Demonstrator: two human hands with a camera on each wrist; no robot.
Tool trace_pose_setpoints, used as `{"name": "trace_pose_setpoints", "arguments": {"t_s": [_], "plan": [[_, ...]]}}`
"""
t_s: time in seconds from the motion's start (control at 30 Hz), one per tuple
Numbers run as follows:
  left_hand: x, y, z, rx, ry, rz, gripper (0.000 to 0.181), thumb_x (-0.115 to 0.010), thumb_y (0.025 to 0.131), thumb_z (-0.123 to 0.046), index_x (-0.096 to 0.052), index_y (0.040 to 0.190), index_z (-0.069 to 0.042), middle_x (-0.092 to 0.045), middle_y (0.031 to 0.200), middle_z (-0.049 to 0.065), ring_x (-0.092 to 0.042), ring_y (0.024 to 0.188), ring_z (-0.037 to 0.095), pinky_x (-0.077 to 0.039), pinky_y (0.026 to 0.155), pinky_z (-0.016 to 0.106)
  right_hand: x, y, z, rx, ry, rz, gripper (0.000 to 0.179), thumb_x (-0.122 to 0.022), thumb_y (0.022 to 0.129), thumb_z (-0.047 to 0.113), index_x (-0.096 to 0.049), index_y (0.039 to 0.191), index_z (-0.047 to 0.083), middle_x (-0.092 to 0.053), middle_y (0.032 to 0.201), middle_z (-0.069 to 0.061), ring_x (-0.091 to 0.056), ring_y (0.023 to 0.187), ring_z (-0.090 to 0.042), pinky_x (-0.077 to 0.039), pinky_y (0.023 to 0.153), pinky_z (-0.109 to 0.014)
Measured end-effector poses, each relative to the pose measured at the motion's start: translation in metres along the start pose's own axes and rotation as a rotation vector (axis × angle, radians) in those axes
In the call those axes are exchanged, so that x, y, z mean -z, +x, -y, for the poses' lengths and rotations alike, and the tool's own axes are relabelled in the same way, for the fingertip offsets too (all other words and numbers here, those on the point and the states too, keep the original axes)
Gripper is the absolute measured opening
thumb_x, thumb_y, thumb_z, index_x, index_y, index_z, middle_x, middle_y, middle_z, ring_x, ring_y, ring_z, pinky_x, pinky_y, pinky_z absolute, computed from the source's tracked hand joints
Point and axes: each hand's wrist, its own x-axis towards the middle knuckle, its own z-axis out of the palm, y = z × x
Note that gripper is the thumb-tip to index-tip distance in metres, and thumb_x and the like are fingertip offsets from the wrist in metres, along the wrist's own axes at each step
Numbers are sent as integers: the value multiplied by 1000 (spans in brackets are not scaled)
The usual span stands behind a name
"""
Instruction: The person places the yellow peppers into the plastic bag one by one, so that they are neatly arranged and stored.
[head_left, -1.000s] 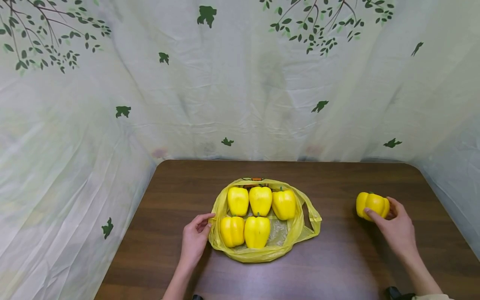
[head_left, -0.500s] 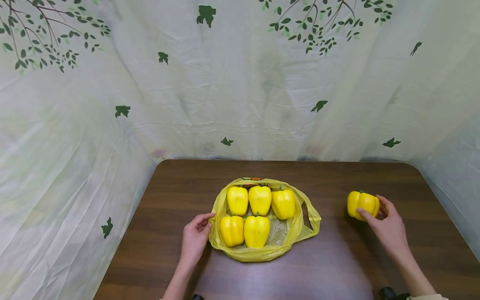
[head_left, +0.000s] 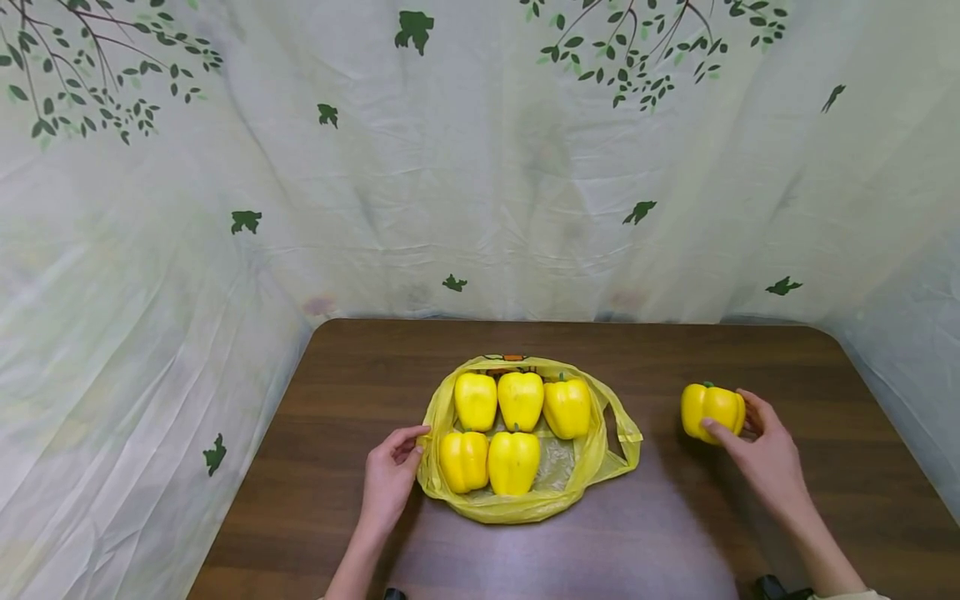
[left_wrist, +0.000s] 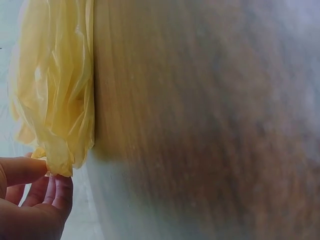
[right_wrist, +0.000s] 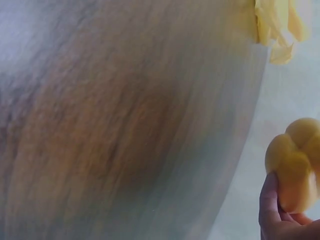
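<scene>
My right hand (head_left: 768, 458) grips a yellow bell pepper (head_left: 711, 411) between thumb and fingers, to the right of a yellow plastic bag (head_left: 525, 510). In the right wrist view the held pepper (right_wrist: 295, 165) shows its lobed end, with part cut off by the frame edge. The bag lies open in the middle, with several yellow peppers (head_left: 513, 463) standing in two rows inside. A bare patch shows in its near right part. At the bag's left rim my left hand (head_left: 392, 475) pinches the plastic; the left wrist view shows thumb and fingers (left_wrist: 62, 197) on the bag's crumpled edge (left_wrist: 55, 100).
A dark brown wooden table (head_left: 375, 350) carries everything. The bag's handle loop (head_left: 628, 446) spreads out on the right, toward the held pepper. Behind the table hangs a pale cloth (head_left: 495, 183) with printed leaves and branches.
My right hand has carried the pepper leftward, closer to the bag, slowing over the last half second. The left hand and the bag have stayed in place.
</scene>
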Motion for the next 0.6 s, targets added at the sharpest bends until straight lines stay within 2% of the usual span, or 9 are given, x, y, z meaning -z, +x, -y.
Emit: {"name": "trace_pose_setpoints", "arguments": {"t_s": [0.07,0.3,0.6], "plan": [[0,0,0,1,7,0,25,-59,86,17,-70,107,9,-68,103,24,-62,90,34,-51,80,25,0,0,2,16,2,10,84,-68,91,43,-29,150,-3,-43,141,-31,-47,119,-41,-36,72,-3],[-4,10,45,-17,0,-31,30,-61,86,15,-74,106,-2,-70,102,12,-62,88,23,-50,78,21,-6,-1,8,45,-23,37,88,-70,89,45,-28,150,-2,-42,141,-30,-49,118,-42,-36,72,-2],[-4,10,45,-33,-4,-43,30,-61,85,17,-74,104,-2,-70,100,12,-63,86,23,-50,78,21,-13,-4,17,82,-21,46,87,-75,86,42,-31,148,-1,-44,139,-30,-50,117,-43,-37,72,-1]]}}
